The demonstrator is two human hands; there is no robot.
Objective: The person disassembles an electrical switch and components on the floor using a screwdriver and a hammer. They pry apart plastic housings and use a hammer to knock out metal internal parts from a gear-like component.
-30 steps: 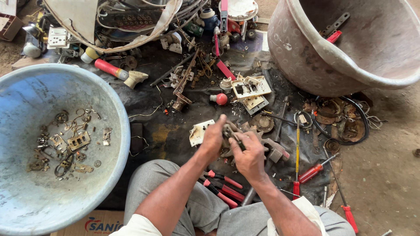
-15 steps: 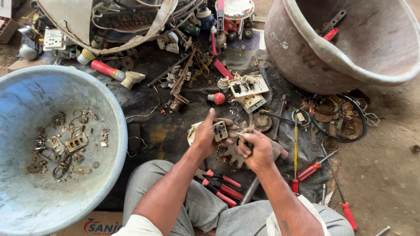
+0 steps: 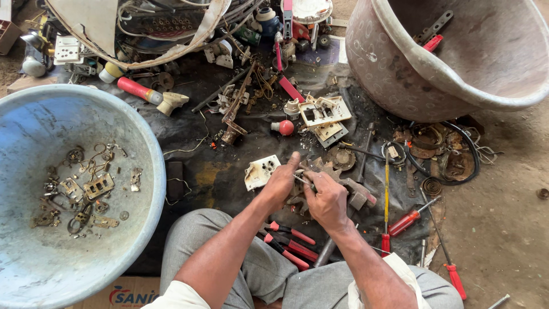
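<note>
Small metal part [image 3: 301,181] between fingers [image 3: 311,184]

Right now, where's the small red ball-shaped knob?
In the head view, the red knob lies on the dark mat at centre, just left of the beige switch plates and above the left hand.

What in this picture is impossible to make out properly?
- Head view: the small part between the left hand and right hand is covered by the fingers.
- The plier jaws lie under the forearms.
- The brass bits in the blue basin are too small to identify.
- The grey tub is cut by the top edge.
</note>
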